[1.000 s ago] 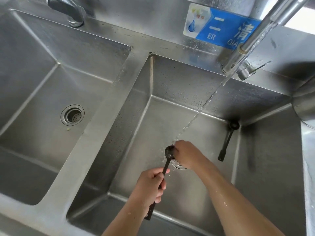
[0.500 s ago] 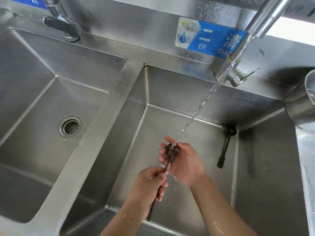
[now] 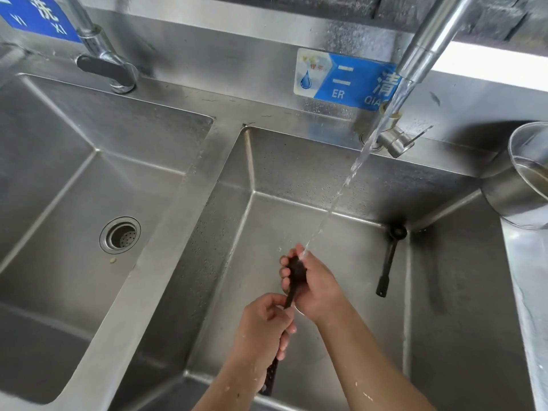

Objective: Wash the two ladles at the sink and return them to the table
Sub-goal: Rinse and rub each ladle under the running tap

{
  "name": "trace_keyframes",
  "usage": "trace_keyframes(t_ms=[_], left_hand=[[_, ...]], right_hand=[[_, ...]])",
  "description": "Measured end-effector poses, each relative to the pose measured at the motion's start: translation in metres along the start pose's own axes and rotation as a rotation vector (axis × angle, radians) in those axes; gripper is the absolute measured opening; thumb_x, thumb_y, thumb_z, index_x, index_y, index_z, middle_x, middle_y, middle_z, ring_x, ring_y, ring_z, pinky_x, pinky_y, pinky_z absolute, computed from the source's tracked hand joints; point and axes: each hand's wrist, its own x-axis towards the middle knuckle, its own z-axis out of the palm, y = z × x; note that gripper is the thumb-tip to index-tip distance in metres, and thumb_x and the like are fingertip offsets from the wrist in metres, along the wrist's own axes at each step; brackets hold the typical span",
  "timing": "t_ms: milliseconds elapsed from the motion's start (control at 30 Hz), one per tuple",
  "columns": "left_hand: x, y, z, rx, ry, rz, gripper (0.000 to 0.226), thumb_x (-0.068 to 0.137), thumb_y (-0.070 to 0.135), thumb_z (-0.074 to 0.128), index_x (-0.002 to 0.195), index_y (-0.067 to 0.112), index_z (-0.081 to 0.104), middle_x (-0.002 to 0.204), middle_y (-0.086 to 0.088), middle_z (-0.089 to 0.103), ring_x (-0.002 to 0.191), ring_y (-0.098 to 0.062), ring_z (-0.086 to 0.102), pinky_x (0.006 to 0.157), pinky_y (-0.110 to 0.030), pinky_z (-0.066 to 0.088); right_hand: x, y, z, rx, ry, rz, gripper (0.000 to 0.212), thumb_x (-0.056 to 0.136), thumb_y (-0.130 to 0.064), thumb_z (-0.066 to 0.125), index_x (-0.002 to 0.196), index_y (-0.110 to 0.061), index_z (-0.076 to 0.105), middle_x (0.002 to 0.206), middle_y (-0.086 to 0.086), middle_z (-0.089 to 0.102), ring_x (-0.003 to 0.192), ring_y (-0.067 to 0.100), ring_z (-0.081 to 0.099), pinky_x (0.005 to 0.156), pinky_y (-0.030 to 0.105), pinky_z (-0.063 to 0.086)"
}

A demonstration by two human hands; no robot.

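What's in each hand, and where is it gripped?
One black ladle: the left hand grips its handle, the right hand cups its bowl. The second ladle lies untouched in the sink.

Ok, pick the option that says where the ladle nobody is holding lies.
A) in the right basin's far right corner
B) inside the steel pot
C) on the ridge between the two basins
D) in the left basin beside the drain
A: the free ladle lies on the floor of the right basin in its far right corner, with its bowl toward the back wall.
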Motion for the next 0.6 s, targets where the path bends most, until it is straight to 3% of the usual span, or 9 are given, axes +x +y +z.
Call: trace_keyframes(t_ms=[100, 200, 233, 300, 367, 433, 500, 600], left_hand=[[0.003, 0.003, 0.004, -0.031, 0.013, -0.059, 0.014, 0.094, 0.007, 0.052, 0.091, 0.008, 0.066, 0.056, -0.002, 0.048, 0.039, -0.012, 0.028, 0.040, -0.021, 0.019], [0.009, 0.007, 0.000, -0.050, 0.023, -0.072, 0.020, 0.095, 0.006, 0.049, 0.087, 0.010, 0.067, 0.055, 0.000, 0.044, 0.038, -0.010, 0.025, 0.041, -0.020, 0.017], [0.010, 0.007, -0.001, -0.049, 0.012, -0.065, 0.020, 0.095, 0.006, 0.049, 0.089, 0.009, 0.067, 0.055, -0.001, 0.045, 0.038, -0.010, 0.026, 0.040, -0.020, 0.018], [0.008, 0.006, 0.001, -0.040, -0.020, -0.058, 0.021, 0.096, 0.006, 0.048, 0.093, 0.011, 0.068, 0.056, -0.001, 0.047, 0.037, -0.010, 0.027, 0.039, -0.020, 0.019], [0.006, 0.004, 0.008, -0.016, -0.033, -0.075, 0.027, 0.096, 0.006, 0.045, 0.095, 0.018, 0.069, 0.054, 0.000, 0.046, 0.037, -0.009, 0.026, 0.039, -0.020, 0.019], [0.005, 0.006, 0.012, 0.005, -0.016, -0.087, 0.027, 0.095, 0.006, 0.042, 0.092, 0.017, 0.066, 0.052, 0.003, 0.041, 0.038, -0.008, 0.024, 0.039, -0.018, 0.017], [0.005, 0.011, 0.012, 0.002, -0.018, -0.070, 0.015, 0.096, 0.014, 0.046, 0.086, 0.013, 0.056, 0.048, 0.008, 0.035, 0.037, -0.007, 0.022, 0.037, -0.017, 0.016], [0.008, 0.020, 0.003, -0.029, -0.064, -0.019, 0.023, 0.101, 0.028, 0.047, 0.083, 0.015, 0.054, 0.049, 0.008, 0.034, 0.037, -0.008, 0.022, 0.037, -0.017, 0.018]], right_hand=[[0.002, -0.005, 0.006, 0.057, 0.026, 0.038, 0.036, 0.100, -0.038, 0.046, 0.079, -0.012, 0.059, 0.068, 0.007, 0.058, 0.052, 0.016, 0.049, 0.044, 0.023, 0.043], [-0.001, -0.001, 0.003, -0.118, -0.089, -0.059, 0.010, 0.093, -0.012, 0.058, 0.103, -0.010, 0.059, 0.075, 0.006, 0.058, 0.057, 0.019, 0.052, 0.044, 0.027, 0.040], [-0.002, -0.001, 0.001, -0.181, -0.111, -0.078, 0.015, 0.090, -0.006, 0.059, 0.104, -0.011, 0.058, 0.075, 0.005, 0.057, 0.055, 0.019, 0.052, 0.042, 0.026, 0.037], [0.001, -0.002, 0.001, -0.233, -0.042, -0.091, 0.005, 0.092, -0.017, 0.059, 0.090, -0.012, 0.057, 0.067, 0.004, 0.055, 0.047, 0.017, 0.045, 0.039, 0.023, 0.032], [0.004, -0.005, 0.003, -0.109, 0.072, -0.046, 0.031, 0.099, -0.034, 0.049, 0.077, -0.012, 0.055, 0.061, 0.005, 0.054, 0.041, 0.015, 0.036, 0.036, 0.021, 0.027], [0.006, -0.007, 0.007, 0.046, 0.076, 0.006, 0.050, 0.102, -0.047, 0.036, 0.074, -0.011, 0.055, 0.061, 0.007, 0.052, 0.040, 0.015, 0.033, 0.036, 0.021, 0.025], [0.005, -0.006, 0.008, 0.011, 0.005, -0.012, 0.059, 0.101, -0.054, 0.032, 0.082, -0.007, 0.063, 0.065, 0.010, 0.053, 0.045, 0.018, 0.039, 0.041, 0.023, 0.029], [-0.002, -0.013, 0.009, -0.118, -0.126, -0.090, 0.048, 0.099, -0.040, 0.039, 0.112, -0.003, 0.067, 0.077, 0.013, 0.053, 0.058, 0.024, 0.053, 0.047, 0.028, 0.041]])
